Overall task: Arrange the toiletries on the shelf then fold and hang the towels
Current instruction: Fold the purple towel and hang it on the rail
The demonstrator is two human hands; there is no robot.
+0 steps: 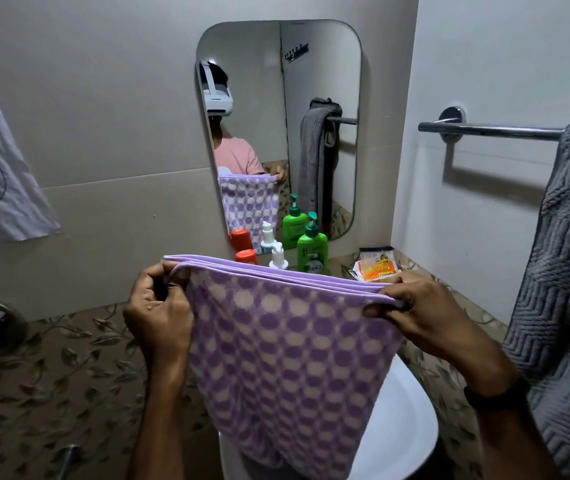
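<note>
- Purple-and-white dotted terry towel hangs folded at chest height, above the white ceramic basin. The top edge shows several stacked lilac hems, so it has probably been folded more than once.
- Left hand has its fingers curled round the left top corner, clamping the stacked hems.
- Right hand pinches the right top corner between thumb and fingers. Neither hand holds anything else.
- Why the corner grip, stretched wide: it keeps the top edge taut and the layers aligned, lets the hanging part square itself, and keeps the cloth off the basin.
- Grey ribbed towel is already draped over the chrome wall rail at right. The bare stretch of rail near the wall mount looks like the slot for the purple one.
- Green pump bottle, white pump bottle, red-capped container and orange sachet pack sit grouped on the patterned tile shelf under the rounded wall mirror. The toiletries part looks done.
- My read: this is the final alignment before hanging. The next move calls for a swing right and a drape over the rail.
- Risk: the layers could slide apart if either pinch loosens.
</note>
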